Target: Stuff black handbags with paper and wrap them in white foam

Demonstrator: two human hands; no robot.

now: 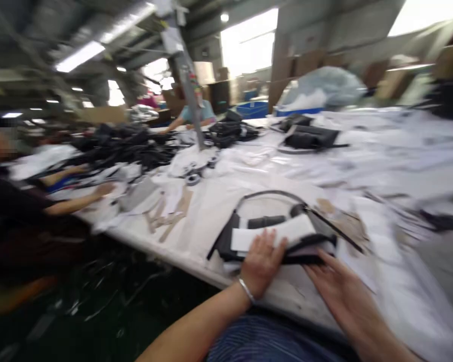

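Observation:
A black handbag (224, 243) lies on the white-covered table right in front of me, its strap arching up behind it. Across its upper side rests a white sheet or strip (245, 238), perhaps paper or foam. My left hand (262, 261), with a bracelet at the wrist, presses on the sheet's near edge with fingers laid flat. At the bag's front right edge, my right hand (334, 281) touches it with outstretched fingers; some fingertips are hidden against the bag. Motion blur softens the fine details.
Brown paper strips (175, 213) and tape rolls (193, 179) lie to the left, near a metal post (191, 85). More black bags (311, 137) sit farther back. One co-worker (18, 201) works at the left, another (200, 113) behind the post. Dark floor lies below the table edge.

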